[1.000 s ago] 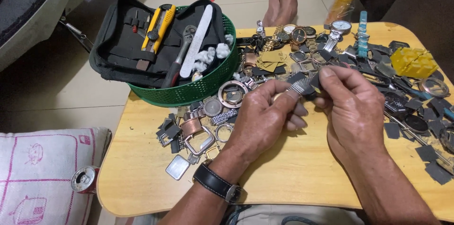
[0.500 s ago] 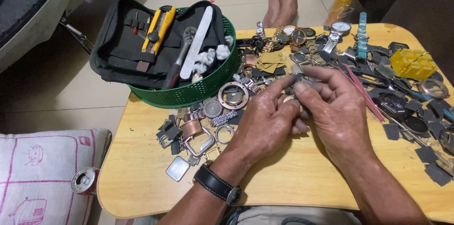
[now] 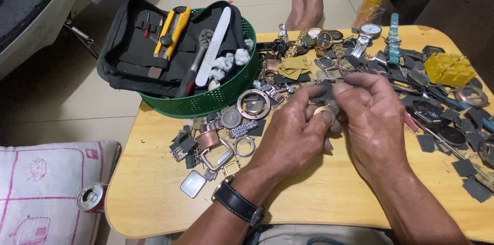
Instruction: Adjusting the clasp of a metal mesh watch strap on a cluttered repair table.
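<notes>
Left of the fingers: a green basket (image 3: pixel 206 102) with a black tool case (image 3: pixel 135 49), and loose watch parts (image 3: pixel 211 139) on the worktop (image 3: pixel 154 183).
Left hand (image 3: pixel 293 137): its fingers pinch a small gold watch piece (image 3: pixel 325 110).
Right hand (image 3: pixel 373 116): its fingers press together on the same piece, touching the left fingers.
Doing it well: I think a tight, steady hold low over the worktop helps.
Right of the fingers: a yellow block (image 3: pixel 450 67).

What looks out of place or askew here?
Two things stand out. A drinks can lies on its side, wedged between the pillow and the table edge. The tool pouch overhangs the green basket rim. Both hands pinch a small metal part.
</notes>
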